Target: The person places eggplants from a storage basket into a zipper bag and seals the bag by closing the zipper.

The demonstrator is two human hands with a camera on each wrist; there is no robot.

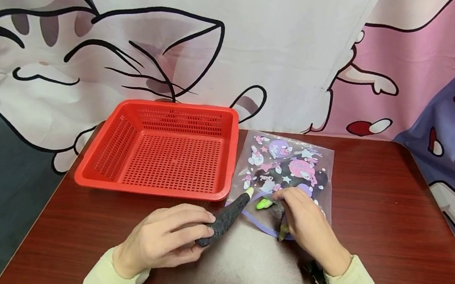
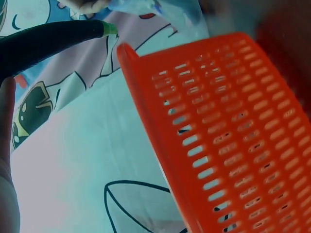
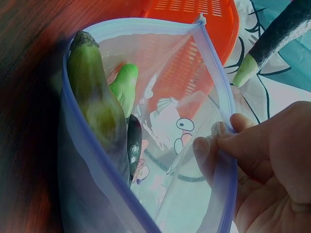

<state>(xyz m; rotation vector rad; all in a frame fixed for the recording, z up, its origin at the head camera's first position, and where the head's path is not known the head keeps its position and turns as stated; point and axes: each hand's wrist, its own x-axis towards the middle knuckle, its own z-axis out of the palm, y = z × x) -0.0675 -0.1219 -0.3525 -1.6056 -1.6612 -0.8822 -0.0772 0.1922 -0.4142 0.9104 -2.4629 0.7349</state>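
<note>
My left hand (image 1: 172, 235) grips the thick end of a long, dark, rough-skinned cucumber (image 1: 225, 218). Its pale green tip points up and right, close to the mouth of a clear printed zip bag (image 1: 261, 141). With thumb and fingers, my right hand (image 3: 272, 160) pinches the purple-edged rim, and the bag's mouth gapes. Inside the bag are a brownish-green, eggplant-shaped vegetable (image 3: 92, 92), a bright green piece (image 3: 126, 87) and a dark glossy one (image 3: 134, 145). In the left wrist view the cucumber (image 2: 53, 43) shows at upper left, beyond the thumb.
A red perforated plastic basket (image 1: 229, 160) stands left of the bag, near the far edge of the brown wooden table (image 1: 382, 214). Behind the table hangs a cartoon-printed curtain (image 1: 295, 52).
</note>
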